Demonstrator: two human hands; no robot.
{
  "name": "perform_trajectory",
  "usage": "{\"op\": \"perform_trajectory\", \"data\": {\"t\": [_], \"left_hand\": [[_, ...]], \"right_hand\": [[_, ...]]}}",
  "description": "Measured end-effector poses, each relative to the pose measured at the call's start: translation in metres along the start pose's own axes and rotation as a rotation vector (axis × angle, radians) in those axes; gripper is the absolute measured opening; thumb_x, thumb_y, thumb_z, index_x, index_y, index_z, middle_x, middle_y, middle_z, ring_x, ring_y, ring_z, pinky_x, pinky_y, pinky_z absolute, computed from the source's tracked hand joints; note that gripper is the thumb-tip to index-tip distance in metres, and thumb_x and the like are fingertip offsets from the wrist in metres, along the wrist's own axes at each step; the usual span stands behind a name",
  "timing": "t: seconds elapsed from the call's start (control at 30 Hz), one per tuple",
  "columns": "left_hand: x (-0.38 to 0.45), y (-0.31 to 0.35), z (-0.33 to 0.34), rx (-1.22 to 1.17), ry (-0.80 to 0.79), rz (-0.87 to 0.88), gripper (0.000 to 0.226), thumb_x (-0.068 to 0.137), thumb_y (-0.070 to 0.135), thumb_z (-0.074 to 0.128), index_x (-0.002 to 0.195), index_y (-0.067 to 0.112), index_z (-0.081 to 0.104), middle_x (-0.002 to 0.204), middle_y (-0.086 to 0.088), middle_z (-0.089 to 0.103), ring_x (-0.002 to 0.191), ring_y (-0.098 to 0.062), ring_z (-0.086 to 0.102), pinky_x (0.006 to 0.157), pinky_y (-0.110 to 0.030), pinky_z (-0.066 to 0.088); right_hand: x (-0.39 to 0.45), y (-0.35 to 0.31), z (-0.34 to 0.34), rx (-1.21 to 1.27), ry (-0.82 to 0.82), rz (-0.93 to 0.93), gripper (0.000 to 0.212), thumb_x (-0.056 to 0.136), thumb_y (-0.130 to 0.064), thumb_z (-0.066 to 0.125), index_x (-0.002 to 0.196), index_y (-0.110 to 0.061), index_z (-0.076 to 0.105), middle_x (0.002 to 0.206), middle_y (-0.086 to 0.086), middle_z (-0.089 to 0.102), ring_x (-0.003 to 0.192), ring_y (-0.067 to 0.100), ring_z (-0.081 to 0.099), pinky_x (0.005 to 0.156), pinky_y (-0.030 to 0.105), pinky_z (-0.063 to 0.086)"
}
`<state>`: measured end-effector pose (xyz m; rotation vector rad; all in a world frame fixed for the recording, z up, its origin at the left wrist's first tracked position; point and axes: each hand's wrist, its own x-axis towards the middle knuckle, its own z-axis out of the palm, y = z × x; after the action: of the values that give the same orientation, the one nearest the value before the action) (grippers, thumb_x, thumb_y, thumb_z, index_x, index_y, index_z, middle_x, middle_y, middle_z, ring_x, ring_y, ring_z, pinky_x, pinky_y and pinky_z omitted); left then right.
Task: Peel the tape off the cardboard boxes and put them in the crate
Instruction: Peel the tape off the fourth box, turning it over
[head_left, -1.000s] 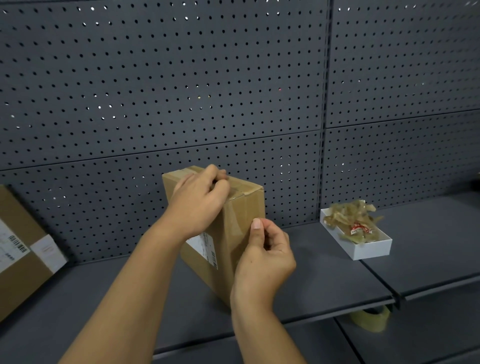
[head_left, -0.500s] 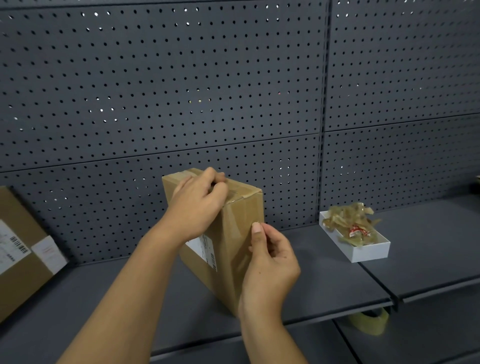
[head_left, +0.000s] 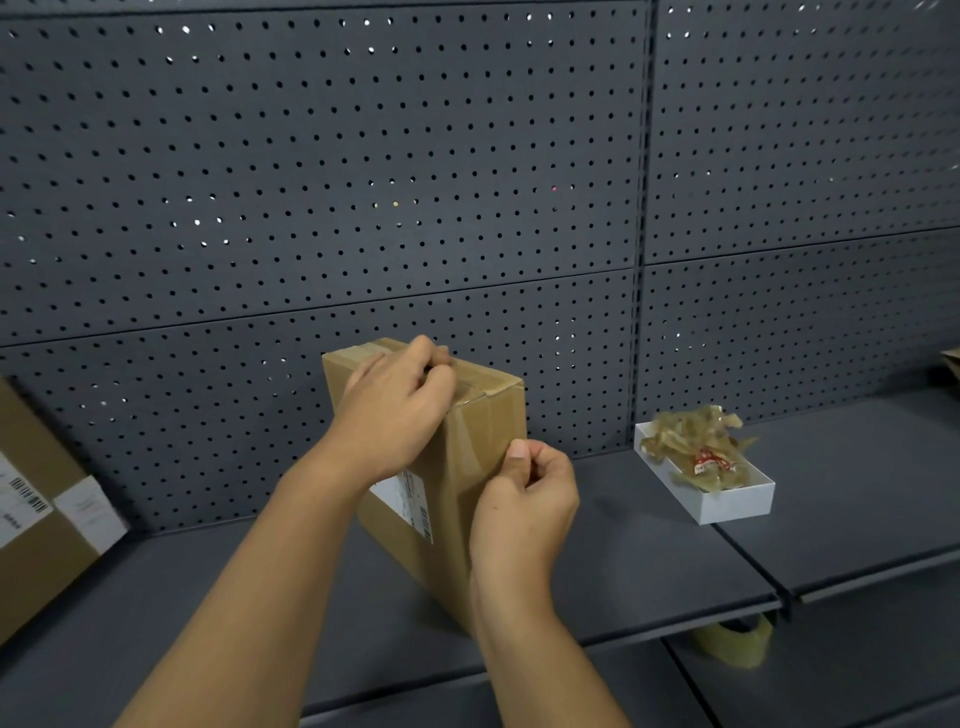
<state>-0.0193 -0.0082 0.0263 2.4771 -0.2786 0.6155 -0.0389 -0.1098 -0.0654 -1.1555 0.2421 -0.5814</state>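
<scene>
The upright cardboard box is being gripped on top by the left hand; tape at its edge is being pinched by the right hand.

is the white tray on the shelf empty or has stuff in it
Not empty: the white tray holds a heap of crumpled peeled tape strips rising above its rim.

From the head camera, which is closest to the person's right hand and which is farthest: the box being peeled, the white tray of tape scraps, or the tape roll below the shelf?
From the right hand:
1. Cardboard box, touching it, just to its left.
2. White tray, to the right on the shelf.
3. Tape roll, lower right under the shelf edge; roughly as far as the tray, too close to call.
</scene>
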Motion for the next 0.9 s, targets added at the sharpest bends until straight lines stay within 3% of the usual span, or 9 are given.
{"op": "perform_trajectory", "data": {"t": [0.23, 0.43, 0.5, 0.63, 0.77, 0.9], "left_hand": [[0.002, 0.001, 0.002, 0.008, 0.026, 0.008, 0.053, 0.088, 0.042, 0.026, 0.113, 0.010, 0.062, 0.125, 0.023, 0.058, 0.107, 0.002, 0.043, 0.118, -0.042, 0.029], [0.000, 0.002, 0.000, 0.007, 0.014, 0.005, 0.052, 0.089, 0.041, 0.024, 0.115, 0.016, 0.062, 0.138, 0.018, 0.059, 0.108, 0.006, 0.039, 0.119, -0.041, 0.027], [0.000, 0.004, 0.000, 0.007, 0.005, 0.001, 0.054, 0.089, 0.041, 0.024, 0.116, 0.014, 0.061, 0.130, 0.022, 0.057, 0.103, 0.009, 0.037, 0.118, -0.040, 0.027], [-0.002, 0.005, -0.002, 0.017, 0.000, -0.006, 0.051, 0.089, 0.042, 0.025, 0.115, 0.018, 0.061, 0.127, 0.027, 0.053, 0.110, 0.001, 0.041, 0.120, -0.042, 0.026], [-0.004, 0.005, -0.002, 0.014, -0.002, -0.014, 0.051, 0.089, 0.042, 0.026, 0.117, 0.020, 0.062, 0.134, 0.024, 0.055, 0.115, 0.000, 0.042, 0.121, -0.042, 0.025], [-0.006, 0.004, -0.003, 0.020, 0.000, -0.021, 0.049, 0.090, 0.043, 0.027, 0.119, 0.022, 0.061, 0.144, 0.018, 0.056, 0.120, -0.001, 0.042, 0.122, -0.044, 0.025]], "right_hand": [[0.006, -0.007, -0.001, -0.039, -0.030, 0.061, 0.021, 0.099, -0.008, 0.050, 0.087, -0.023, 0.058, 0.104, 0.009, 0.065, 0.088, 0.023, 0.062, 0.085, 0.046, 0.057], [0.011, -0.011, -0.015, -0.002, -0.146, 0.095, 0.013, 0.106, -0.018, 0.050, 0.099, -0.019, 0.061, 0.092, 0.000, 0.063, 0.080, 0.012, 0.056, 0.070, 0.025, 0.044], [0.014, -0.011, -0.023, 0.026, -0.156, 0.104, 0.011, 0.106, -0.019, 0.052, 0.101, -0.018, 0.061, 0.087, -0.001, 0.063, 0.074, 0.010, 0.057, 0.068, 0.024, 0.045], [0.019, -0.012, -0.036, 0.052, -0.198, 0.122, 0.014, 0.106, -0.023, 0.055, 0.102, -0.016, 0.067, 0.088, 0.002, 0.066, 0.073, 0.008, 0.062, 0.068, 0.024, 0.049], [0.014, -0.010, -0.041, 0.004, -0.289, 0.035, 0.019, 0.099, -0.040, 0.066, 0.099, -0.021, 0.070, 0.082, -0.002, 0.069, 0.073, 0.006, 0.063, 0.068, 0.023, 0.053], [0.013, -0.011, -0.039, -0.025, -0.266, 0.015, 0.012, 0.095, -0.035, 0.073, 0.095, -0.023, 0.072, 0.089, 0.002, 0.072, 0.082, 0.015, 0.065, 0.074, 0.026, 0.053]]}}
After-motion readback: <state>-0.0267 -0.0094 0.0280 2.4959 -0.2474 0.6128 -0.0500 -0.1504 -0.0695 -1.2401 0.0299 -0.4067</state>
